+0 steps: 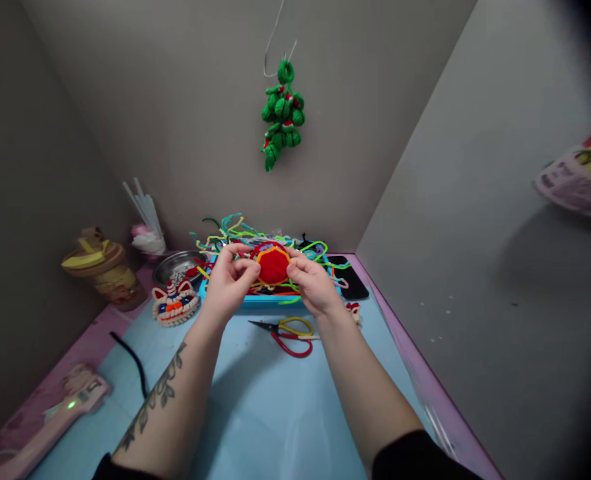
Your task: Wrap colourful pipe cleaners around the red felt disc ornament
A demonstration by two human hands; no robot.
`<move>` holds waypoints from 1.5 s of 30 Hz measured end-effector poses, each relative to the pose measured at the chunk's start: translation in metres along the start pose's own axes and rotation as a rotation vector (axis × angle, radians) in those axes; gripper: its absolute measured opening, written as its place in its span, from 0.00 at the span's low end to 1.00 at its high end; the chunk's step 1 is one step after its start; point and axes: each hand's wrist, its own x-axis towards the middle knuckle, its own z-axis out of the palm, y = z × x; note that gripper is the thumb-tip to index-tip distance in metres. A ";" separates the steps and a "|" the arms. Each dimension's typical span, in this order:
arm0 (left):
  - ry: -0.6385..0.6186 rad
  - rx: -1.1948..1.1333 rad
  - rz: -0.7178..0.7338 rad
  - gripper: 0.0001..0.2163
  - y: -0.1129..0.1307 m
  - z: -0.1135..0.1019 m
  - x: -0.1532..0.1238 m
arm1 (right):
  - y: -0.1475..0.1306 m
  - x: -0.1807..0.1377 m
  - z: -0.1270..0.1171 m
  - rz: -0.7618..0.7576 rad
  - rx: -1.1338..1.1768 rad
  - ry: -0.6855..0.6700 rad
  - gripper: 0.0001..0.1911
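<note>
Between my two hands is a round red crocheted piece (274, 266) with a yellow-orange edge and a red strand or band over its top. My left hand (231, 281) pinches its left edge between thumb and fingers. On the opposite edge, my right hand (313, 281) grips it the same way. The piece is held up in front of a blue tray (270, 301) heaped with colourful yarn ends. Scissors (288, 333) with one yellow and one red handle lie on the table below my hands, their blades pointing left.
Left of the tray are a crocheted lion-like face (175, 304) and a metal bowl (162, 270) of small white bits. A dark phone (354, 283) lies at the right. A pink device (70, 413) with a green light sits front left. Green crocheted ornaments (281, 117) hang from a wire.
</note>
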 end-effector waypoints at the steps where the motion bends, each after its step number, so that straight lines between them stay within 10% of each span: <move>1: -0.010 -0.018 -0.024 0.17 0.000 0.000 0.000 | -0.001 0.000 -0.001 -0.001 -0.009 -0.012 0.19; 16: 0.038 -0.114 -0.189 0.25 0.000 0.001 0.002 | -0.005 -0.001 -0.015 -0.015 -0.225 -0.174 0.19; 23: 0.009 -0.036 -0.268 0.25 -0.004 -0.005 0.004 | 0.000 0.003 -0.013 -0.062 -0.259 0.097 0.16; 28: -0.114 0.008 -0.284 0.23 -0.004 -0.006 0.003 | -0.001 -0.001 -0.009 0.021 -0.251 -0.142 0.12; 34: 0.174 0.080 -0.122 0.20 -0.015 -0.004 0.007 | 0.021 0.008 -0.009 0.025 -0.097 0.197 0.15; 38: 0.035 0.071 -0.194 0.26 -0.021 0.000 0.007 | 0.031 0.012 -0.006 0.063 0.064 0.270 0.17; 45: 0.150 0.059 -0.240 0.27 -0.021 0.006 0.005 | 0.029 0.010 0.003 0.103 0.174 0.296 0.17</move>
